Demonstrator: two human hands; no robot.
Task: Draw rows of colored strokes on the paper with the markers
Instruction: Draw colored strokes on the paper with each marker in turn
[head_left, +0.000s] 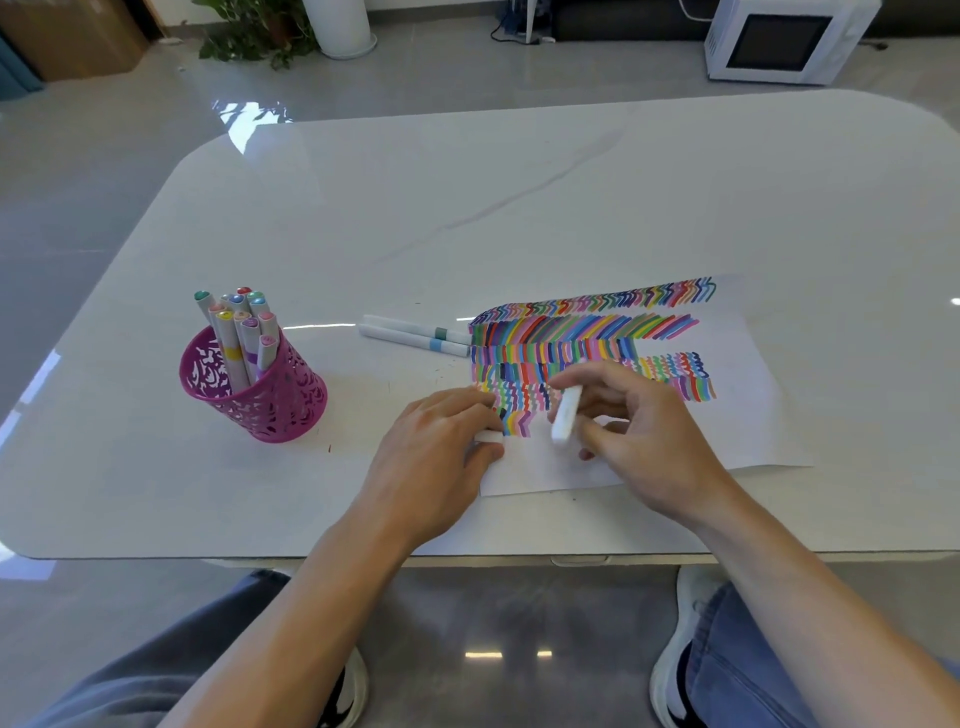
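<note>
A white sheet of paper (748, 415) lies on the table, covered with several rows of colored strokes. My right hand (639, 431) holds a white marker (566, 414) between thumb and fingers, just above the lowest row of strokes. My left hand (441, 452) rests at the paper's left edge and pinches a small white cap (490, 437). Whether the marker tip touches the paper cannot be told.
A pink openwork cup (270, 400) full of several markers stands to the left. Two white markers (415, 335) lie side by side beyond the paper's left end. The white table (519, 208) stretches far behind. A microwave (779, 41) sits on the floor beyond.
</note>
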